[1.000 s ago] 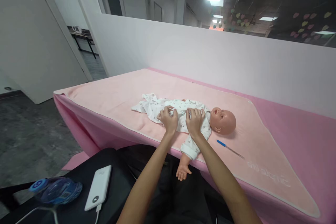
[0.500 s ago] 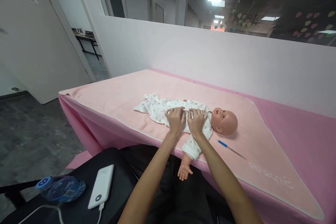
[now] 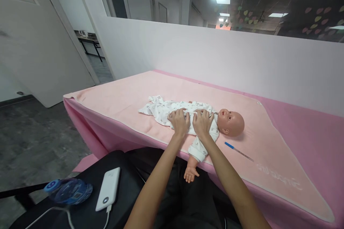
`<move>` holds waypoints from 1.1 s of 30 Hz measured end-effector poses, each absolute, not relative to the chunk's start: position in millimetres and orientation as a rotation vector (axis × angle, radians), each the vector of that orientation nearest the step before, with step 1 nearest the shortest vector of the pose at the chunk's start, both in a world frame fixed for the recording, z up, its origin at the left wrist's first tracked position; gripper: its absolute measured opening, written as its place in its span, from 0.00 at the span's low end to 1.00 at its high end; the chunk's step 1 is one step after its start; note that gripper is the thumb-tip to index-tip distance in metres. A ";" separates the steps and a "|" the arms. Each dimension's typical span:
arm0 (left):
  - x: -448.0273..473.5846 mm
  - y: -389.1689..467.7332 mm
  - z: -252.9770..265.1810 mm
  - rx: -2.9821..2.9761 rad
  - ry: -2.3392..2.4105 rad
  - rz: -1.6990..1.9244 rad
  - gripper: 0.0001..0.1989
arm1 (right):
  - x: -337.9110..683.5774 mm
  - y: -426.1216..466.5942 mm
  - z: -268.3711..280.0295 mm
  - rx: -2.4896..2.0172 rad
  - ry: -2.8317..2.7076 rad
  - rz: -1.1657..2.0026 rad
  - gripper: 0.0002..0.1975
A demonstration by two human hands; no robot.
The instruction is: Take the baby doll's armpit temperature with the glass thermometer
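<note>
A baby doll (image 3: pixel 231 123) lies on its back on a pink cloth, with its bald head toward the right. It wears a white printed romper (image 3: pixel 161 111) whose legs look flat at the left. My left hand (image 3: pixel 179 121) is closed on the romper over the belly, fingers curled into the fabric. Beside it, over the chest, my right hand (image 3: pixel 202 123) pinches the cloth near the front. The fingertips of both hands are partly hidden. One doll arm, ending in a bare doll hand (image 3: pixel 191 174), hangs over the table's near edge.
A pen-like stick with a blue end (image 3: pixel 238 151) lies on the pink cloth (image 3: pixel 271 143) near the doll's head. On a black chair at the left are a water bottle (image 3: pixel 70 191) and a white power bank (image 3: pixel 108 189) with a cable. A white wall (image 3: pixel 215 57) stands behind the table.
The view has shifted slightly. Both hands stay on the romper's front with small finger movements, the right fingers a little more bent. The doll lies as before.
</note>
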State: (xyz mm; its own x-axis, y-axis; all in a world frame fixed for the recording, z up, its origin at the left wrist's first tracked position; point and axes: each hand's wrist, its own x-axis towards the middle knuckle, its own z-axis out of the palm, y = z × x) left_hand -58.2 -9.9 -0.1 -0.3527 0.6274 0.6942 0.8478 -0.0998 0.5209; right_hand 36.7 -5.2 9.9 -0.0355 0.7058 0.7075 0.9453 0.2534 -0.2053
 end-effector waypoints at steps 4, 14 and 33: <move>-64.0 -10.1 0.9 -1.426 -2.080 -1.518 0.10 | 38.6 -5.7 9.2 -1.526 -1.818 -0.429 0.12; -66.0 -9.6 2.9 -1.389 -2.135 -1.606 0.12 | 68.3 -39.4 10.7 -1.364 -1.817 -0.346 0.13; -107.4 7.2 0.7 -1.639 -1.975 -1.748 0.15 | 239.5 -146.8 -0.2 -2.041 -1.855 0.095 0.09</move>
State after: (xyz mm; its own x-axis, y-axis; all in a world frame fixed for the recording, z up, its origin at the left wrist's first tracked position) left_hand -107.4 7.2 0.7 -0.4424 0.6506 0.6172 0.6915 -0.1907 0.6967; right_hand 239.5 -146.8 -0.2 0.1267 0.9713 0.2013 0.9455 -0.0569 -0.3205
